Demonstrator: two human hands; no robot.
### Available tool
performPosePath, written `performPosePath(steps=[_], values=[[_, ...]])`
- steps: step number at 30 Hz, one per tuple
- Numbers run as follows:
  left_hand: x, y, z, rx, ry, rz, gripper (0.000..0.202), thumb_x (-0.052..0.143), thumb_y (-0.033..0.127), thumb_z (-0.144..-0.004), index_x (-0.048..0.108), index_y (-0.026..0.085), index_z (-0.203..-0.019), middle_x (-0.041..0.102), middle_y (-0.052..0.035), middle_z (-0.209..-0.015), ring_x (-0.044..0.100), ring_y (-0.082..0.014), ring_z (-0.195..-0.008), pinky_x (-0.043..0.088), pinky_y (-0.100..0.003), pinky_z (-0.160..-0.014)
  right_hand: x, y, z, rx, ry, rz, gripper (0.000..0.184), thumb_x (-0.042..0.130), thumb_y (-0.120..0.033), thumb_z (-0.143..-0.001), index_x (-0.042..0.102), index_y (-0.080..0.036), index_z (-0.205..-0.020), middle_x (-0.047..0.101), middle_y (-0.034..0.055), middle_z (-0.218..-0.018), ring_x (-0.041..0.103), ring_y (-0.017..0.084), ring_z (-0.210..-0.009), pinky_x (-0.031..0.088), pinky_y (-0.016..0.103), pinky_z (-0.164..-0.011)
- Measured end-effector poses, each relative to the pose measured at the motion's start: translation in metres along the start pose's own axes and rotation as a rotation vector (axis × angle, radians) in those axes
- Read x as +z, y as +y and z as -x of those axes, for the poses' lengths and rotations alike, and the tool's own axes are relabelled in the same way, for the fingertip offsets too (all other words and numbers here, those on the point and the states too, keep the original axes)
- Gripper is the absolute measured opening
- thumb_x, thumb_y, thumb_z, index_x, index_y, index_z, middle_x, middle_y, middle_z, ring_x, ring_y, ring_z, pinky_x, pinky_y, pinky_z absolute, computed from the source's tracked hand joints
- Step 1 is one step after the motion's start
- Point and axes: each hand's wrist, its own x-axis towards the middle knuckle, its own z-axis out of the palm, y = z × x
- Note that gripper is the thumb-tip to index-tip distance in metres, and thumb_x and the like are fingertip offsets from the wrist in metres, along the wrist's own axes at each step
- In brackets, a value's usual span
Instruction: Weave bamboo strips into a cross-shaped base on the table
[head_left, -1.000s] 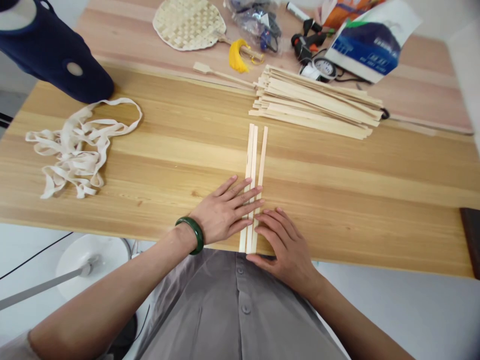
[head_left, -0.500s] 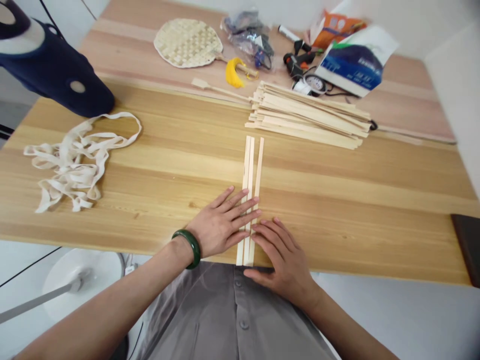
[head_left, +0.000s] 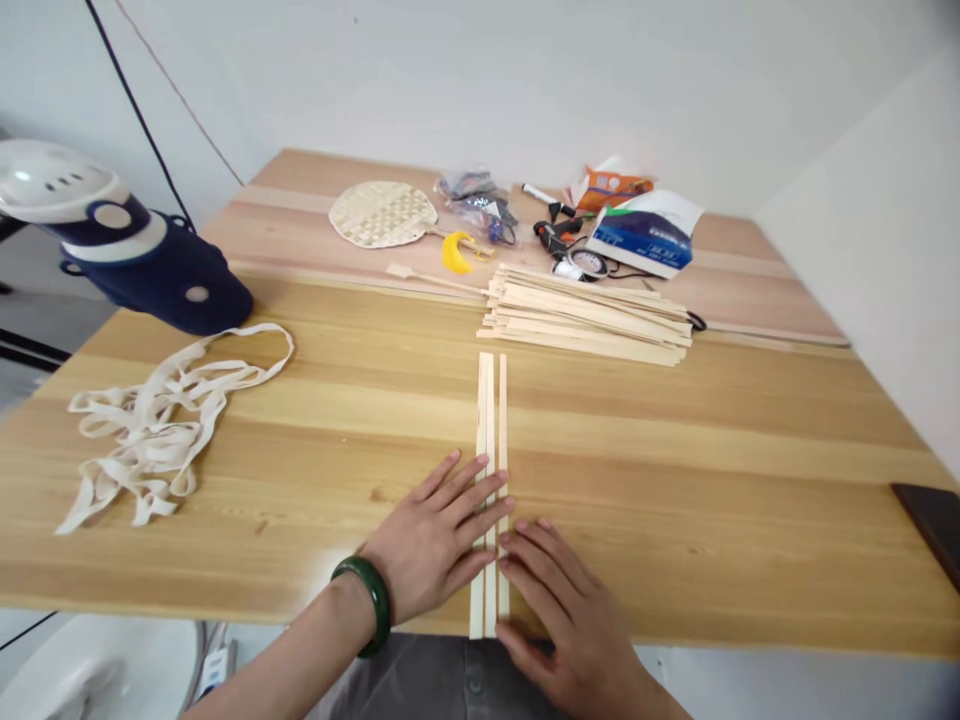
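Three thin, pale wooden strips lie lengthwise on the table (head_left: 675, 560) in front of me. Two strips (head_left: 484, 410) run close together on the left, and a third strip (head_left: 502, 410) runs beside them with a narrow gap. My left hand (head_left: 431, 545) is flat across the strips, fingers spread, a green bangle (head_left: 370, 600) on its wrist. Fingertips of my right hand (head_left: 574, 615) are at the right edge of the third strip near its lower end; this hand is open with bent fingers. Both palms face down.
A bundle of similar strips (head_left: 585, 315) lies farther back. White fabric tape (head_left: 172, 410) is heaped at left beside a dark blue object (head_left: 180, 280). Behind are a round woven fan (head_left: 382, 215), a glue gun (head_left: 559, 237) and a tissue pack (head_left: 645, 240). A dark flat object (head_left: 934, 525) sits at right.
My view has tilted upward, showing more wall. The third strip's lower end has shifted right, so it now runs nearly parallel to the other two. Both hands keep about the same places on the strips.
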Motion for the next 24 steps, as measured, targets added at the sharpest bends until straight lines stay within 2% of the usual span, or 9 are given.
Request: performPosePath(steps=[5,10,14,16,19,22,24], values=[[-0.002,0.000,-0.001,0.020,0.013,-0.039,0.053,0.052,0.043,-0.096,0.045,0.022,-0.144,0.042,-0.0033,-0.154,0.035,-0.0261,-0.145,0.033,-0.047,-0.119,0.002,0.003,-0.001,-0.013,0.032,0.011,0.036,0.053,-0.020,-0.085,0.062,-0.011,-0.119,0.068,0.0135,-0.123,0.054,0.026,-0.130,0.049,0.044,-0.108],[-0.001,0.000,-0.001,0.028,0.037,-0.060,0.056,0.054,0.043,-0.095,0.044,0.020,-0.145,0.045,-0.0041,-0.153,0.036,-0.0260,-0.145,0.034,-0.046,-0.119,0.004,0.005,-0.002,-0.055,0.071,0.055,0.037,0.050,-0.024,-0.087,0.062,-0.011,-0.119,0.070,0.0122,-0.123,0.053,0.025,-0.131,0.048,0.043,-0.108],[-0.001,-0.001,-0.001,0.037,0.053,-0.094,0.058,0.058,0.038,-0.093,0.042,0.022,-0.147,0.044,-0.0021,-0.154,0.035,-0.0247,-0.145,0.031,-0.044,-0.121,-0.010,0.024,-0.015,-0.054,0.136,0.117,0.034,0.053,-0.019,-0.088,0.061,-0.013,-0.120,0.072,0.0090,-0.119,0.057,0.023,-0.127,0.046,0.042,-0.111],[-0.001,-0.002,-0.002,0.039,0.065,-0.093,0.058,0.059,0.036,-0.092,0.044,0.024,-0.146,0.044,-0.0010,-0.153,0.036,-0.0238,-0.145,0.029,-0.043,-0.122,-0.022,0.051,-0.029,0.037,0.165,0.172,0.038,0.053,-0.014,-0.089,0.058,-0.014,-0.127,0.071,0.0093,-0.120,0.059,0.023,-0.124,0.046,0.043,-0.111],[-0.001,-0.002,-0.002,0.048,0.083,-0.078,0.058,0.060,0.034,-0.091,0.044,0.024,-0.146,0.047,-0.0008,-0.151,0.038,-0.0227,-0.144,0.029,-0.042,-0.122,-0.035,0.114,-0.057,0.180,0.276,0.282,0.033,0.048,-0.016,-0.094,0.062,-0.020,-0.123,0.071,0.0097,-0.116,0.064,0.022,-0.112,0.054,0.041,-0.099],[0.002,-0.003,-0.001,0.053,0.101,-0.078,0.059,0.060,0.033,-0.090,0.044,0.023,-0.146,0.046,-0.0009,-0.152,0.038,-0.0231,-0.144,0.028,-0.041,-0.123,-0.033,0.181,-0.087,0.291,0.302,0.380,0.031,0.042,-0.019,-0.095,0.065,-0.020,-0.116,0.070,0.0107,-0.114,0.063,0.024,-0.109,0.055,0.042,-0.095],[0.006,-0.005,0.000,0.069,0.114,-0.058,0.059,0.060,0.033,-0.090,0.044,0.024,-0.146,0.045,-0.0014,-0.153,0.037,-0.0236,-0.144,0.027,-0.042,-0.123,-0.027,0.212,-0.105,0.335,0.298,0.415,0.034,0.041,-0.016,-0.093,0.064,-0.018,-0.118,0.068,0.0119,-0.118,0.061,0.025,-0.113,0.052,0.044,-0.098]])
